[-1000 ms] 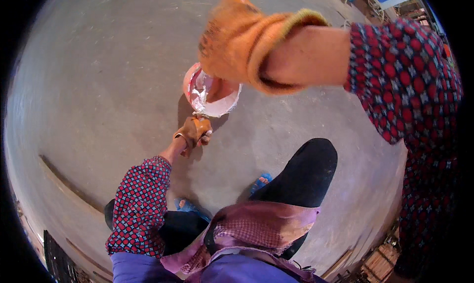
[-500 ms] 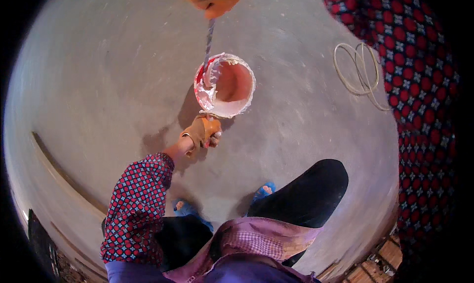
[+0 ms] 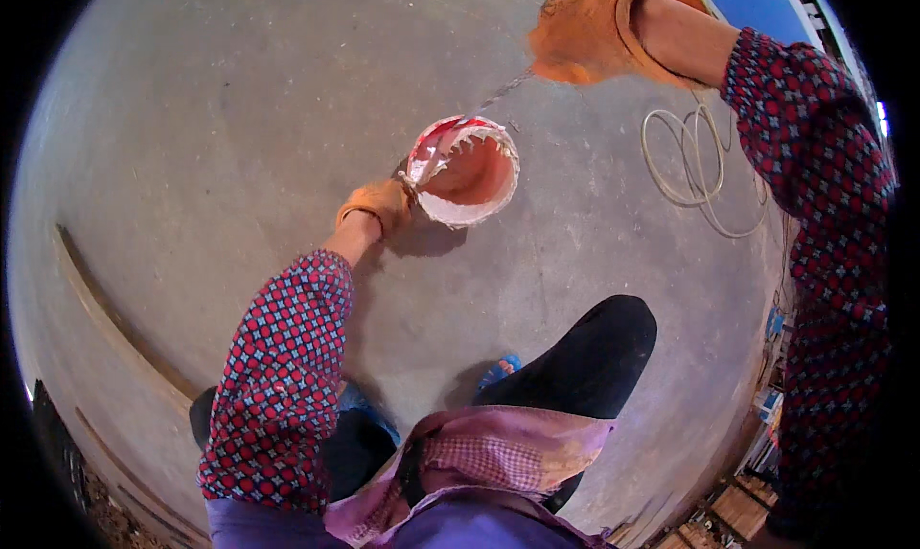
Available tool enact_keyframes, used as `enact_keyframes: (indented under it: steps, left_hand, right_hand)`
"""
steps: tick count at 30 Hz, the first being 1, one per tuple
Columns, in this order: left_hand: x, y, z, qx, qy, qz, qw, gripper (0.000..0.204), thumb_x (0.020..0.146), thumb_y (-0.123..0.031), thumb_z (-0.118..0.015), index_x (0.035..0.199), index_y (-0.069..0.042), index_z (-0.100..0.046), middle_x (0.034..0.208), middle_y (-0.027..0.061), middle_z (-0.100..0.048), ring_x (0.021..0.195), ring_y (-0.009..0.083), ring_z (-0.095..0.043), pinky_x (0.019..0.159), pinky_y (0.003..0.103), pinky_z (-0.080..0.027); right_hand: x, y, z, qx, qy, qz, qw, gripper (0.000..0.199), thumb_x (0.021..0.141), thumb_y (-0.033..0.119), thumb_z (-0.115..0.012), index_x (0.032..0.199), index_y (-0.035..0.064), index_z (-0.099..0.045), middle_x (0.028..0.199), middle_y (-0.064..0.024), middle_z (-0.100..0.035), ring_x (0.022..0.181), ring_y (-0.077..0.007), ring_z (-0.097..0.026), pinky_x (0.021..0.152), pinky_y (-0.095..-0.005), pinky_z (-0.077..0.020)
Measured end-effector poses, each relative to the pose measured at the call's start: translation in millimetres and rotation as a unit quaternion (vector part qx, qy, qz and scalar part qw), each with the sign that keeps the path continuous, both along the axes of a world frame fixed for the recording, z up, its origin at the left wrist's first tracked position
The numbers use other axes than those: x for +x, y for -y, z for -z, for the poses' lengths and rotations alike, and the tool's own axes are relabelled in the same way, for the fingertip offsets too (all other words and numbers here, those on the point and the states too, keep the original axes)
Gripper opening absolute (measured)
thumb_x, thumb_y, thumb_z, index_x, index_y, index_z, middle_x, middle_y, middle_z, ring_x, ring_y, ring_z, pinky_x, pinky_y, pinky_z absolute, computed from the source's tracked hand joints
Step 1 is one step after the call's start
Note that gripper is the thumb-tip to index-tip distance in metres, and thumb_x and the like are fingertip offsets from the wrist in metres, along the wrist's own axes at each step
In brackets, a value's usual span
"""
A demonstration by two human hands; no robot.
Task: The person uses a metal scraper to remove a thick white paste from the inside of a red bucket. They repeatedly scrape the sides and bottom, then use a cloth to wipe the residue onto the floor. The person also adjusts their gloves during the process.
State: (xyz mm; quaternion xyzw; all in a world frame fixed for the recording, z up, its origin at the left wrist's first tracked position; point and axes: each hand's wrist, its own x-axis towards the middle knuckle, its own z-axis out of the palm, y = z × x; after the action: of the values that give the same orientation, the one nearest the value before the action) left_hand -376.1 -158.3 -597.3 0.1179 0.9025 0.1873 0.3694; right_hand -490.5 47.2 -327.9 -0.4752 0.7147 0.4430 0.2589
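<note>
A white bucket (image 3: 450, 209) with pink-orange paint inside stands on the concrete floor ahead of my knees. My left hand (image 3: 376, 206), in an orange work glove, grips the bucket's near-left rim. My right hand (image 3: 583, 34), also gloved in orange, is raised high at the upper right and closed on the top of a thin metal rod (image 3: 498, 95). The rod slants down from the glove into the bucket's far edge. Paint is smeared over the bucket's upper rim.
A coil of pale cable (image 3: 692, 161) lies on the floor to the right of the bucket. Long wooden strips (image 3: 105, 324) lie along the left. Stacked goods (image 3: 757, 444) sit at the lower right edge. My dark-trousered knee (image 3: 586, 362) points toward the bucket.
The view has swung, so the bucket now appears lower and more central. My right hand moved from directly above the bucket out to the upper right, tilting the rod. The left hand kept its grip.
</note>
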Motion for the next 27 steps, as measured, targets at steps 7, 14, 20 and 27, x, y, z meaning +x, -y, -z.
enact_keyframes:
  steps: [7, 14, 20, 27]
  left_hand:
    - [-6.9, 1.2, 4.9, 0.004, -0.076, 0.042, 0.996, 0.023, 0.076, -0.017, -0.056, 0.093, -0.005, -0.066, 0.089, 0.0167, -0.067, 0.082, 0.0326, -0.066, 0.069, 0.042, -0.052]
    - [1.6, -4.9, -28.8, -0.044, -0.022, 0.069, 0.996, 0.024, 0.077, -0.018, -0.055, 0.096, -0.006, -0.065, 0.09, 0.016, -0.067, 0.082, 0.0313, -0.066, 0.069, 0.042, -0.052]
    - [8.2, -0.9, -31.6, -0.054, -0.002, 0.048, 0.997, 0.026, 0.079, -0.017, -0.052, 0.098, -0.007, -0.065, 0.091, 0.0151, -0.067, 0.085, 0.031, -0.066, 0.07, 0.041, -0.052]
    - [20.7, 0.4, -42.8, -0.037, -0.04, 0.087, 0.995, 0.029, 0.077, -0.016, -0.054, 0.102, -0.004, -0.064, 0.101, 0.0202, -0.064, 0.096, 0.0343, -0.062, 0.076, 0.042, -0.051]
  right_hand:
    - [-11.2, -20.3, 17.9, 0.017, -0.069, -0.002, 0.997, 0.023, 0.083, 0.028, -0.052, 0.084, 0.0117, -0.069, 0.089, -0.01, -0.067, 0.085, -0.0301, -0.063, 0.071, -0.0455, -0.0487]
    - [-9.3, -20.4, 27.2, 0.027, -0.218, 0.229, 0.948, 0.04, 0.083, 0.045, -0.052, 0.081, 0.0105, -0.071, 0.089, -0.0115, -0.068, 0.08, -0.0308, -0.063, 0.068, -0.0491, -0.0465]
    - [-49.8, -35.0, 37.2, -0.103, -0.172, 0.155, 0.967, 0.045, 0.084, 0.051, -0.048, 0.087, 0.0118, -0.07, 0.092, -0.0094, -0.067, 0.082, -0.0289, -0.063, 0.067, -0.0521, -0.0453]
    - [-80.3, -88.0, 47.4, -0.074, -0.167, 0.219, 0.958, 0.032, 0.084, 0.041, -0.05, 0.09, 0.0139, -0.067, 0.088, -0.0106, -0.065, 0.08, -0.0298, -0.061, 0.064, -0.0463, -0.0463]
